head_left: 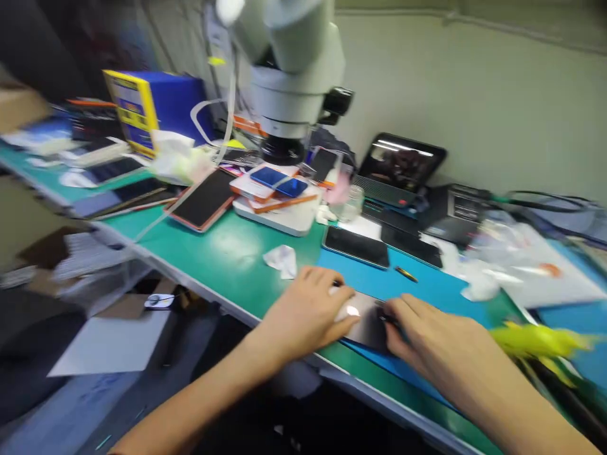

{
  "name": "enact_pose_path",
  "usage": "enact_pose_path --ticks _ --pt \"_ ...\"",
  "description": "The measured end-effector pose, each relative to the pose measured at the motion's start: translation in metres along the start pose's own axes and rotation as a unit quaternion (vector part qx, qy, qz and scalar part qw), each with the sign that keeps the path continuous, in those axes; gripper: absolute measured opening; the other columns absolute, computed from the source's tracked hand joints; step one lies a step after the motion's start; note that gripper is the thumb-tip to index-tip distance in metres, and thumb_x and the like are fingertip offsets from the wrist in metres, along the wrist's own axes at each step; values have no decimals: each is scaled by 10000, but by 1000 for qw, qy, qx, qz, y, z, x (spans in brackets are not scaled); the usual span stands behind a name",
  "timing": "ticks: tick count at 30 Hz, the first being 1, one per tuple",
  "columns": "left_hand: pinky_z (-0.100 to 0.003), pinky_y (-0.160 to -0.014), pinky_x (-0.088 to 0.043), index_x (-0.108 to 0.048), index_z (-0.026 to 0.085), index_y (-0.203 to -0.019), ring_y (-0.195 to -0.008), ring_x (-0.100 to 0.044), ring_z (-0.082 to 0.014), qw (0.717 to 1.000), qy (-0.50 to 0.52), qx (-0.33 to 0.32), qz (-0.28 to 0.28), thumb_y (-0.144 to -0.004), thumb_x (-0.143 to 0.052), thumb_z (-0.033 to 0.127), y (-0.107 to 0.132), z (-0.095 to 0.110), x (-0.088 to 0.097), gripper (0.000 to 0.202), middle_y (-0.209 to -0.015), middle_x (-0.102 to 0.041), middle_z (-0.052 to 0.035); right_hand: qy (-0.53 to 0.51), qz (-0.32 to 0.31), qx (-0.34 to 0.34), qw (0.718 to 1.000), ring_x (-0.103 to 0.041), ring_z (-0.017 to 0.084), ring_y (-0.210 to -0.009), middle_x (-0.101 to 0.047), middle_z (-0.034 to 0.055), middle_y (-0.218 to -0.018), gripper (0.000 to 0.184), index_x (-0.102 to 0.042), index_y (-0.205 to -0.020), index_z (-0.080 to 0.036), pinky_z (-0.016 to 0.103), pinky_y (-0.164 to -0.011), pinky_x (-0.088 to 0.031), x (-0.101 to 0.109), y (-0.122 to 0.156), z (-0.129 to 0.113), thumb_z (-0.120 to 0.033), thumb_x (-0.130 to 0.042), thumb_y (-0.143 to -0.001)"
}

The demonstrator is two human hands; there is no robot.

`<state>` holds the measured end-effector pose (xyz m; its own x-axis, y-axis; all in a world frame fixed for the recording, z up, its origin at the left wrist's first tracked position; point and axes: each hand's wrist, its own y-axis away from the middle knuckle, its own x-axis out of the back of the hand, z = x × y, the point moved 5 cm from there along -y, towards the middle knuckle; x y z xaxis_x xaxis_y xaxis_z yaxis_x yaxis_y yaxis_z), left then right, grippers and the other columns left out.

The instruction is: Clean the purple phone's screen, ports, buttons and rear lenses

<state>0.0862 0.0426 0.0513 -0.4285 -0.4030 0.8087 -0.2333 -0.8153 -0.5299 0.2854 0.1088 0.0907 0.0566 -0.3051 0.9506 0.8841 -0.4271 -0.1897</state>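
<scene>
My left hand (310, 309) rests at the left end of a grey metallic flat piece (372, 325), which looks like a phone's back and lies on the blue mat (450, 309). Its fingers are curled over something small and whitish (341, 309), mostly hidden. At the other end my right hand (422, 328) is closed on a small black object (386, 315); blur and the fingers hide what kind it is. Just beyond the hands lie a black-screened phone (355, 246) and a small gold-and-black tool (406, 274). A crumpled white tissue (281, 260) is left of them.
A microscope (289, 95) hangs over stacked phones and white boxes (279, 212). Behind are an open laptop (398, 167) and a glass jar (352, 203). On the right lie plastic bags (512, 246) and a yellow-green object (540, 340). The table edge (203, 287) runs in front.
</scene>
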Motion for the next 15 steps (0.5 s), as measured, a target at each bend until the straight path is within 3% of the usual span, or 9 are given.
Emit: enact_pose_path --ticks 4,7,12,15 --pt "-507 -990 -563 -730 140 -1307 -1145 -700 -353 1000 22 4 3 -1124 -707 361 3 3 -2 288 -1239 -762 -139 -23 -112 -15 993 -708 162 -611 -768 -23 -860 45 -683 -974 -235 293 -558 -416 1 -14 8 -200 -692 -1000" --pt "-502 -976 -547 -722 139 -1309 -1137 -689 -352 1000 15 5 -2 -1133 -688 359 3 6 -3 284 -1240 -754 -139 -48 -163 -26 985 -620 120 -524 -735 -73 -781 98 -668 -935 -245 259 -538 -399 6 -24 12 -185 -746 -935" --pt "-481 -984 -522 -704 137 -1343 -1151 -679 -339 1000 2 14 -9 -1154 -652 382 3 5 -4 314 -1270 -752 -139 -47 -189 -31 980 -626 133 -516 -715 -65 -728 58 -668 -948 -232 265 -535 -350 7 -27 11 -187 -701 -963" --pt "-469 -988 -506 -693 141 -1359 -1159 -675 -333 1000 0 18 -16 -1169 -624 393 5 4 -4 323 -1286 -748 -137 -27 -184 -34 982 -620 179 -481 -638 -59 -613 33 -674 -1019 -207 299 -521 -244 0 -22 8 -233 -655 -1015"
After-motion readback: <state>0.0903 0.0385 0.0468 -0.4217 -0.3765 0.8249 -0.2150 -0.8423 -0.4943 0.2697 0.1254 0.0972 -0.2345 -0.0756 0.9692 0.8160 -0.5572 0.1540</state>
